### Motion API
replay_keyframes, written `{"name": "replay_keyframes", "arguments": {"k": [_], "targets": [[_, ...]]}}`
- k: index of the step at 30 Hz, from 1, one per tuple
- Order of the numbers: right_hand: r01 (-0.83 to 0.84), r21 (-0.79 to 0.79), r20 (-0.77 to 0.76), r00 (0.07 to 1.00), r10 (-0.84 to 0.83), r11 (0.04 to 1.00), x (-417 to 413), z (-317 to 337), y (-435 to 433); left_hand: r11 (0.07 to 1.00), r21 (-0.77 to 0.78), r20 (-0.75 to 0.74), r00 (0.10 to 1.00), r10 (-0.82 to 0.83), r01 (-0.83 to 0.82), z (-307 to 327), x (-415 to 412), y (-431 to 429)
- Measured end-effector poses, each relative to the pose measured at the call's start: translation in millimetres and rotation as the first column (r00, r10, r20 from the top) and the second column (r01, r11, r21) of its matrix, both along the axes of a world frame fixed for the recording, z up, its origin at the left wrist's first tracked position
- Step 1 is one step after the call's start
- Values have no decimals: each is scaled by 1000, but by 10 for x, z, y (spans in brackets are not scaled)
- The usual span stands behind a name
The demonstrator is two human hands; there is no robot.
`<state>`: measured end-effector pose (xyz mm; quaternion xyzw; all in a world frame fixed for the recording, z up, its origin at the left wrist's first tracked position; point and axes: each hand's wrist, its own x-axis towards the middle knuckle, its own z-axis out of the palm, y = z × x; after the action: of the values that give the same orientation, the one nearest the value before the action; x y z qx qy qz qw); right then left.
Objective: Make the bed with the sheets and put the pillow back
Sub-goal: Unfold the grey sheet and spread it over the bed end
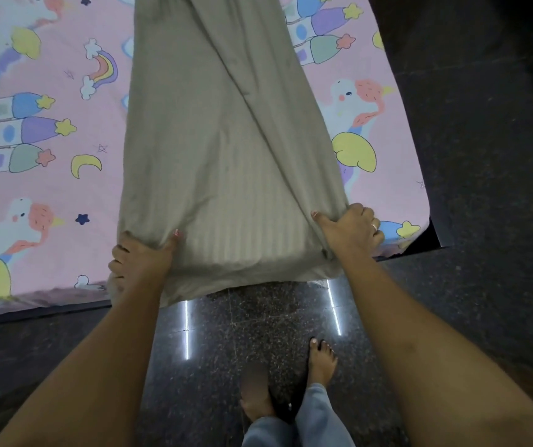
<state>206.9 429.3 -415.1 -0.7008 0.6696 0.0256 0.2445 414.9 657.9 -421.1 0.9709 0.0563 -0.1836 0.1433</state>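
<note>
2 hands grip the striped grey-beige sheet [213, 150]: left hand [139, 258] and right hand [349, 230], fingers [360, 210] pinching its near corners. Its far end is cut off.

A taupe-grey top sheet [226, 140], its weave carrying faint tone-on-tone stripes, is lying across a pink bedsheet [49, 188] that is showing white unicorns with coral manes and yellow wings, castle towers in blue, purple and green, pastel rainbows, and yellow moons and stars. The floor [484, 156] is gleaming black with fine pale speckles and is reflecting thin white bars of light. Faded blue trousers [317, 414] are showing at the bottom edge. A pale metal ring [374, 226] is glinting on the right hand [349, 230], whose thumbnail [314, 214] is wearing pale pink polish.
</note>
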Motion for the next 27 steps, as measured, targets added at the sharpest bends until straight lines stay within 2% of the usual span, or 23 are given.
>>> {"name": "replay_keyframes", "arguments": {"k": [2,4,6,8,13,18,23,27], "targets": [[11,13,17,1000,-11,1000,63,-29,-17,990,105,38,995,-95,91,48,-40,-45],[35,41,75,996,-38,999,99,-38,-37,932,204,55,947,-316,299,73,-181,-192],[30,90,135,990,-42,995,118,-28,-52,855,201,41,868,-495,478,86,-396,-436],[-13,109,167,986,-5,994,93,-19,-62,795,158,0,805,-594,586,102,-653,-679],[6,26,410,912,-16,1000,-136,161,-237,716,23,-29,716,-698,698,142,-1069,-1019],[51,-83,444,896,-9,995,-780,388,-372,615,-3,36,615,-788,788,277,-1319,-1169],[213,18,402,893,-202,977,-1835,264,-127,405,22,19,405,-914,914,318,-1695,-1270],[124,224,364,910,-201,967,-2199,130,84,325,14,-26,325,-945,946,188,-2036,-1293]]}}
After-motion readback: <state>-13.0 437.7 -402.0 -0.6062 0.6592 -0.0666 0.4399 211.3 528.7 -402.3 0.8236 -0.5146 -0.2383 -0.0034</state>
